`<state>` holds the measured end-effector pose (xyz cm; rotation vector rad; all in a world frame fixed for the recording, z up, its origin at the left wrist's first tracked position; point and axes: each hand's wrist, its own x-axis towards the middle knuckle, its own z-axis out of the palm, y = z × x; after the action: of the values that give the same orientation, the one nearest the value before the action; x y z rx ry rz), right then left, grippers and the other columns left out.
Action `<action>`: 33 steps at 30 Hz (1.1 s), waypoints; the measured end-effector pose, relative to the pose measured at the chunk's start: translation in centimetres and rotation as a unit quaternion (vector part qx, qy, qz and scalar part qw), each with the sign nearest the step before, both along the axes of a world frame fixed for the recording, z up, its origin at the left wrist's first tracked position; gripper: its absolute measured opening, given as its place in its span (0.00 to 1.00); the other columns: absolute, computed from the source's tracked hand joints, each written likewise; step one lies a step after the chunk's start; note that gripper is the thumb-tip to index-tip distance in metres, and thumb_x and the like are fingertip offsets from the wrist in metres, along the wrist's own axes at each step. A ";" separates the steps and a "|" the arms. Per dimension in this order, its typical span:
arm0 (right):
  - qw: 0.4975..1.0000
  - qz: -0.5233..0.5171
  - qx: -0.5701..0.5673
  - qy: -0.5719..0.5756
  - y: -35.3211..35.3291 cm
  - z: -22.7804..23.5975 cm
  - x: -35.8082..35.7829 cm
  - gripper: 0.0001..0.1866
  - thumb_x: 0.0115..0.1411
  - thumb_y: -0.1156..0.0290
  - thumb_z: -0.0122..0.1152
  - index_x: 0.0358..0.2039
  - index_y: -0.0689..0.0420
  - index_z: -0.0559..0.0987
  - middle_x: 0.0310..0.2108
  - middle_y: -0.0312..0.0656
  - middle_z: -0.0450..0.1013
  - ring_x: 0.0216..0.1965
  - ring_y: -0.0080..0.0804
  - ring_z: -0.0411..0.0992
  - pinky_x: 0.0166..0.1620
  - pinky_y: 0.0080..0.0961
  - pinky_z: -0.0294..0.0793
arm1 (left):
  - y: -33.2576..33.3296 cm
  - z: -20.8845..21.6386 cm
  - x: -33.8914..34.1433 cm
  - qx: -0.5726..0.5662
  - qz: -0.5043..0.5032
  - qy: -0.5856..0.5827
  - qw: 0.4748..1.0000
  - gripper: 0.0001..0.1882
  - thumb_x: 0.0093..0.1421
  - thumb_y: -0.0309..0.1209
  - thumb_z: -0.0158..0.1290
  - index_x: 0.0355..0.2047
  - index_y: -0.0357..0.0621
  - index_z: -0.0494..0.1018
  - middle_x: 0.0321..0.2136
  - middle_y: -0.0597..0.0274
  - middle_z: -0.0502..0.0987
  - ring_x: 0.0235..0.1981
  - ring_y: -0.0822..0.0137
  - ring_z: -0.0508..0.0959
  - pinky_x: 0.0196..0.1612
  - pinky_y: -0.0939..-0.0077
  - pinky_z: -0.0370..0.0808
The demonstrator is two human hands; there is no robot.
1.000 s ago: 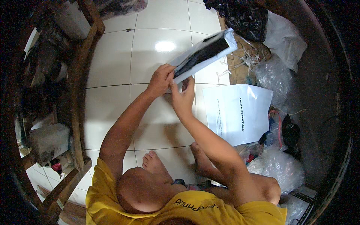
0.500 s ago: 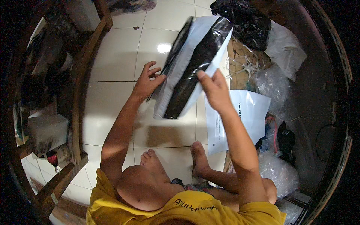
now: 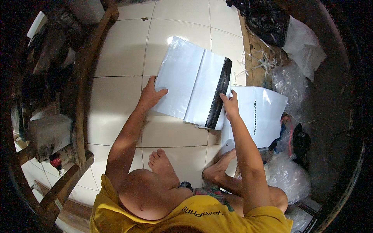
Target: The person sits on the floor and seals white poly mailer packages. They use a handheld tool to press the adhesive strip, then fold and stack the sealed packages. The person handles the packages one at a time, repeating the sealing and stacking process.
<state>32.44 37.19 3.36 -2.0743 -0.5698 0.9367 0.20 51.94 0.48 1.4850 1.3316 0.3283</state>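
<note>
Between both hands I hold a stack of white plastic mailing bags (image 3: 180, 77) above the tiled floor. A black strip runs along the right side of the top bag, and a crease crosses its middle. My left hand (image 3: 151, 94) grips the left edge, thumb on top and fingers beneath. With thumb above and fingers mostly hidden, my right hand (image 3: 230, 104) pinches the right edge near the black strip. Just right of the stack lies another white mailing bag (image 3: 258, 112) with dark printing, partly behind my right forearm.
Wooden shelving (image 3: 83, 97) stands along the left with a grey box (image 3: 50, 132). On the right are a cardboard sheet (image 3: 254, 62) with white shreds, a black plastic bag (image 3: 268, 23), a white sack (image 3: 305, 48) and clear plastic bags (image 3: 289, 174).
The stack has turned from a steep, partly folded pose to lying spread out, white face up. My left hand has taken hold of its left edge; my right hand has moved slightly down.
</note>
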 end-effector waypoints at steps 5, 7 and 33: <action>0.998 0.036 0.043 0.000 0.2 0.2 0.1 0.24 0.60 0.73 0.58 0.56 0.66 0.69 0.41 0.50 0.76 0.39 0.33 0.74 0.48 0.28 0.72 | -1.2 1.4 1.3 0.046 -0.009 0.037 0.998 0.50 0.52 0.41 0.62 0.69 0.39 0.48 0.54 0.34 0.71 0.51 0.42 0.77 0.55 0.55 0.73; 0.997 0.063 0.039 -0.008 1.3 3.5 -1.7 0.15 0.61 0.74 0.58 0.48 0.66 0.76 0.37 0.46 0.78 0.37 0.29 0.74 0.45 0.26 0.73 | -1.4 1.4 1.3 0.051 -0.024 0.026 0.998 0.49 0.53 0.42 0.61 0.69 0.39 0.48 0.54 0.35 0.72 0.51 0.42 0.77 0.55 0.55 0.73; 0.971 0.126 0.159 -0.123 5.0 10.1 -7.0 0.13 0.61 0.72 0.60 0.46 0.62 0.78 0.27 0.40 0.75 0.23 0.20 0.70 0.28 0.19 0.71 | -5.4 5.3 7.6 0.270 -0.064 -0.086 0.957 0.45 0.55 0.45 0.64 0.65 0.35 0.58 0.59 0.36 0.64 0.59 0.45 0.68 0.62 0.55 0.65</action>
<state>25.40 42.22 13.46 -1.8622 -1.0630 0.6742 7.84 46.53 5.76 1.9324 1.0423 0.7648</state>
